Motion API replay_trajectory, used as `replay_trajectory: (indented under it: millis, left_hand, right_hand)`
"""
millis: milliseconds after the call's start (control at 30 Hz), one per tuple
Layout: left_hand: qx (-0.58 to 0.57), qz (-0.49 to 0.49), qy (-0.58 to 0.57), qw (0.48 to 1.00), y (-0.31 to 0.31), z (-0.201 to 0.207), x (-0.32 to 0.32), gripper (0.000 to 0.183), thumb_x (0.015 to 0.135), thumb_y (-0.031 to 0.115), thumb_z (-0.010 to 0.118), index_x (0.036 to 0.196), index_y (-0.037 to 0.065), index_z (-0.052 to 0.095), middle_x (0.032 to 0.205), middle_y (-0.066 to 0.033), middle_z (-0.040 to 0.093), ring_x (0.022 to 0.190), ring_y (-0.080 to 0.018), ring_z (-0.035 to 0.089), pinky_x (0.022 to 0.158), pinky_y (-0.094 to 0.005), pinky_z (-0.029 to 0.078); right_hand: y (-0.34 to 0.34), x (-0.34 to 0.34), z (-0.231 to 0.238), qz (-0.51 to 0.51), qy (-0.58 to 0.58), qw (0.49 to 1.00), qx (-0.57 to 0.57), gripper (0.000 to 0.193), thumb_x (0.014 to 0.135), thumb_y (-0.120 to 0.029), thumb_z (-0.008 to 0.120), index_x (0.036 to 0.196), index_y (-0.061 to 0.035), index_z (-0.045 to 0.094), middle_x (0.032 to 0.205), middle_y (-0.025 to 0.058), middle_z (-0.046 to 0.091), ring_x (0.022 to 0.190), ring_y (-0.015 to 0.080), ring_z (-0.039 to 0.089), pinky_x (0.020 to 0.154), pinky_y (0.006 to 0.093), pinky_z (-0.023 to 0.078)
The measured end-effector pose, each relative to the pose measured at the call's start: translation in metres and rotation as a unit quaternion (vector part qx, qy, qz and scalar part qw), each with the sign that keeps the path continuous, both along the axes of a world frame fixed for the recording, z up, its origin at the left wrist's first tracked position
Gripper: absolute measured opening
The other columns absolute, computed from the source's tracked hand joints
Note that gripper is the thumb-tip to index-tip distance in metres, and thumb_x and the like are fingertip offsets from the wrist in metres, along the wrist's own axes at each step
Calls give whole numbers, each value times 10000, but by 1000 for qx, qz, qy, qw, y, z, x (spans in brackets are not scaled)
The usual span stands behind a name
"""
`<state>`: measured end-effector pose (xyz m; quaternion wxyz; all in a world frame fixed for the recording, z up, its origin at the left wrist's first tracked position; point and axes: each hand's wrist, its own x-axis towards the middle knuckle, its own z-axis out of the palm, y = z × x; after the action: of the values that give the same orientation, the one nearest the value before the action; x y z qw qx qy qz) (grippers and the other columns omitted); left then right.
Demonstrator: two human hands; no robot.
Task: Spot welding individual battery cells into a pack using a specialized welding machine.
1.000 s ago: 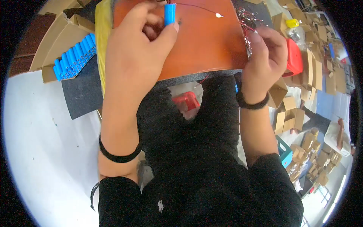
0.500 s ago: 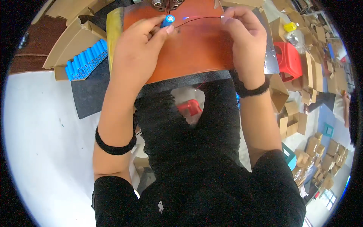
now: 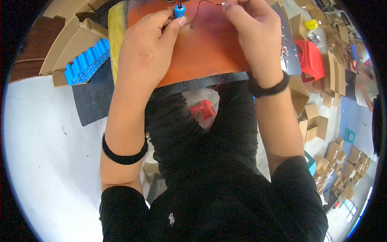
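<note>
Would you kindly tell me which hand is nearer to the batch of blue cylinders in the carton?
Left. The left hand is right of the batch of blue cylinders, over the left side of the orange surface; the right hand is farther off, over its right side.

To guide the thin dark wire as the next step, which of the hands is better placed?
Probably the right hand: the thin dark wire runs to its pinching fingers, while the left hand is busy holding the upright blue cylinder.

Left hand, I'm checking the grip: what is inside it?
The left hand holds a blue cylinder, one end showing above the grip; a dark wire runs out beside it. The cylinder's other end is covered by the hand.
</note>
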<state>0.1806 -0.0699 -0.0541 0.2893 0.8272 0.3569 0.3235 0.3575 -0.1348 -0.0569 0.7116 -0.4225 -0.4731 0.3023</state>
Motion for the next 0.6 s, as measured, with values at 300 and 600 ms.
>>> replay_trajectory:
  millis: [300,600]
  left_hand:
    - [-31,7,4,999,1,5,-4,275,864,250,660,995,8,669,836,-193,630,758,-326,619,697,-382,477]
    - [143,108,23,984,8,22,-75,221,877,257,683,899,38,706,836,-107,669,756,-244,649,685,-324,505]
  right_hand:
    - [-9,-5,10,-62,-40,993,-94,10,847,-15,594,848,-17,584,769,-22,567,704,62,527,656,206,423]
    - [-104,58,25,-179,-81,979,-61,67,840,-2,588,897,8,623,891,35,613,827,108,549,764,227,427]
